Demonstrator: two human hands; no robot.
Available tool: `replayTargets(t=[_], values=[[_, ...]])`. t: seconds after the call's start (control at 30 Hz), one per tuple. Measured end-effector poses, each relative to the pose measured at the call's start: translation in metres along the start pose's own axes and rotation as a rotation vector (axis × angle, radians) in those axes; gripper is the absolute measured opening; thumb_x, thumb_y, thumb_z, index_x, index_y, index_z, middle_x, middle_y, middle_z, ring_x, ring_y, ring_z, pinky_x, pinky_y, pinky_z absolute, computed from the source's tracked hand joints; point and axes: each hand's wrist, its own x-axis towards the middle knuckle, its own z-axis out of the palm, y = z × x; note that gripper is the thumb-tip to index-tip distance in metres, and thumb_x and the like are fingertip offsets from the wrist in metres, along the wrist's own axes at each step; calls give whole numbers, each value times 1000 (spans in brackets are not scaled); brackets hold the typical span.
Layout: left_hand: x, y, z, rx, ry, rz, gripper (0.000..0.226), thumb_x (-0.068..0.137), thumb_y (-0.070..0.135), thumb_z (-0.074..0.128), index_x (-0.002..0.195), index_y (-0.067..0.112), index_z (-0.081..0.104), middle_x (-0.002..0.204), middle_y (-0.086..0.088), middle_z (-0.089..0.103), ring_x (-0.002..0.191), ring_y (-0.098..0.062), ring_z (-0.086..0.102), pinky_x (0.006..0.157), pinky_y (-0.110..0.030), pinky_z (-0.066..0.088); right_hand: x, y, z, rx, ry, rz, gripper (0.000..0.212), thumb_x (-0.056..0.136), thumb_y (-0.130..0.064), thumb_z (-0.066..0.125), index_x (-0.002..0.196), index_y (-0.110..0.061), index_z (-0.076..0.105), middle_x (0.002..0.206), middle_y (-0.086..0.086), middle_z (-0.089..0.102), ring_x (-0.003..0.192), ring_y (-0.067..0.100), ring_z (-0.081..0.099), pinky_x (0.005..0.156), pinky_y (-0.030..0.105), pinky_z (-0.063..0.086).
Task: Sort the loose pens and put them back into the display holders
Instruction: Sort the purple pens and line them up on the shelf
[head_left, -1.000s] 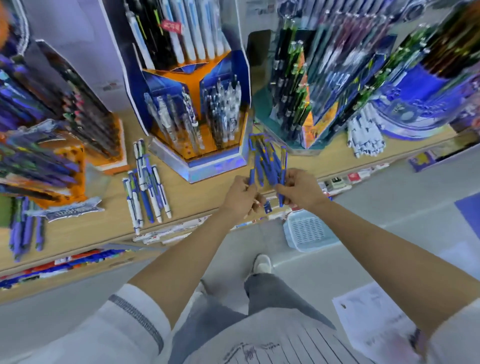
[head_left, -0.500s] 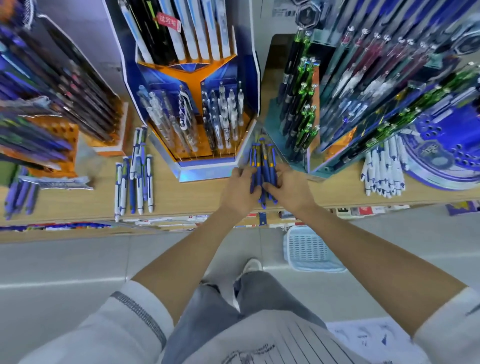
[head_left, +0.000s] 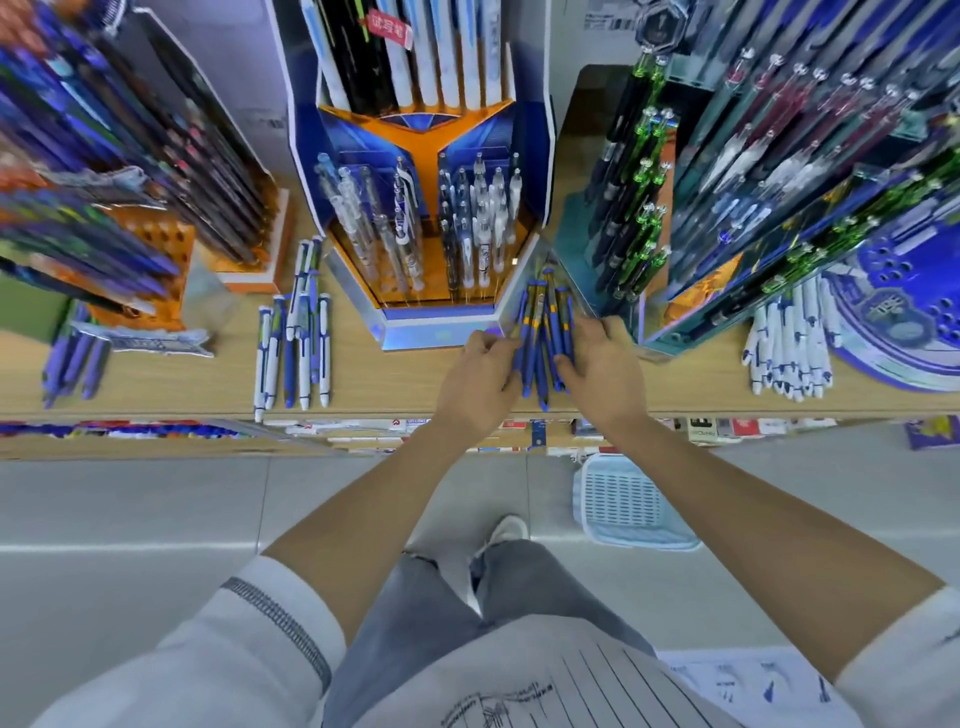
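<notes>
1. A bundle of blue pens (head_left: 543, 332) lies on the wooden shelf (head_left: 395, 387). It sits in the gap between the blue-and-orange display holder (head_left: 439, 327) and the teal display holder (head_left: 574, 244) to its right.
2. The left hand (head_left: 475, 382) has its fingers curled against the left side of the bundle and grasps it there.
3. The right hand (head_left: 605, 371) has its fingers bent over the lower right side of the bundle and grasps it too, so the pens are squeezed between both hands.
4. Clear and white pens stand upright in the holes of the blue-and-orange display holder.
5. Loose white-and-blue pens (head_left: 293, 348) lie side by side on the shelf just left of that holder.
6. A heap of white pens (head_left: 784, 353) lies on the shelf further right, beside a round blue stand (head_left: 893, 332).
7. A few purple pens (head_left: 72, 358) lie at the far left of the shelf.
8. A pale blue basket (head_left: 623, 504) sits on the floor below the shelf edge, under the right forearm.
</notes>
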Motion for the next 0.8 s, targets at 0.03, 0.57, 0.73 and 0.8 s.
replayTargets(t=[0.03, 0.57, 0.73, 0.8], values=[[-4, -3, -5, -30, 54, 8, 38, 94, 15, 51, 131, 15, 55, 118, -10, 49, 98, -28, 57, 85, -38, 48, 0, -6, 0, 35, 29, -14, 39, 88, -19, 63, 126, -12, 54, 112, 10, 49, 90, 26, 57, 71, 32, 46], [-83, -196, -148, 38, 321, -478, 24, 91, 17, 56, 114, 10, 54, 106, -14, 58, 86, -35, 60, 65, -34, 39, -6, -216, 126, 220, -253, -121, 10, 86, -13, 62, 93, -6, 57, 80, 7, 64, 74, 29, 60, 69, 42, 50], [-74, -223, -159, 4, 181, -457, 24, 86, 23, 60, 109, 17, 60, 101, -7, 69, 96, -30, 62, 76, -32, 45, 3, -234, 152, 171, -233, 64, 19, 83, -12, 68, 93, -8, 53, 80, 14, 64, 85, 35, 61, 68, 41, 49], [-71, -222, -160, -4, 158, -421, 23, 86, 28, 63, 107, 17, 62, 96, -3, 71, 95, -25, 64, 75, -28, 43, 6, -234, 150, 157, -241, 118, 17, 83, -13, 70, 92, -2, 59, 74, 0, 61, 74, 23, 61, 62, 28, 38]])
